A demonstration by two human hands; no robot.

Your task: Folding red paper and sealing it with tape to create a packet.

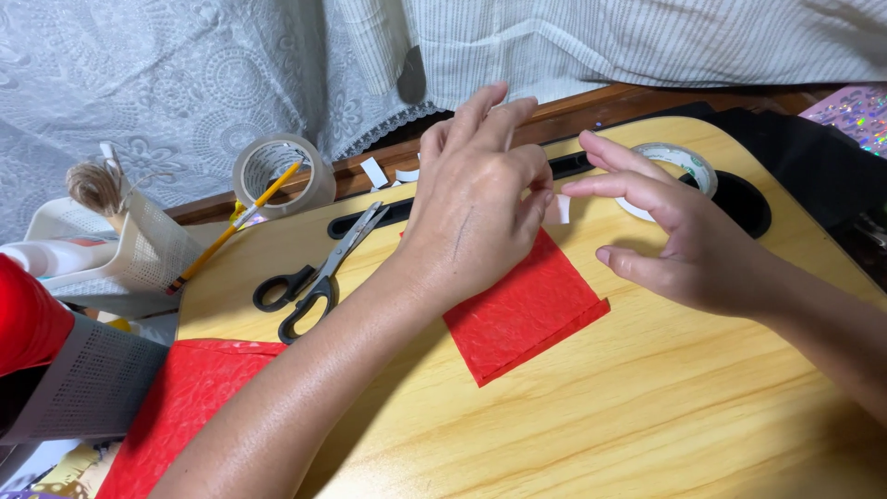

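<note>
1. Nearest the camera, a large red sheet [189, 407] hangs over the bench's [591, 416] lower left edge.
2. Left hand [476, 208] lies palm down on a folded red paper piece [522, 314] mid-bench, fingers [480, 111] loosely spread.
3. Right hand [688, 236] hovers just beside it; its thumb and forefinger meet the left fingertips at a small white tape piece [562, 209], pinching it.
4. Black-handled scissors [319, 273] lie left of the red piece.
5. A white tape roll [679, 166] sits behind the right hand; a tan tape roll [282, 174] stands off the bench's far left.
</note>
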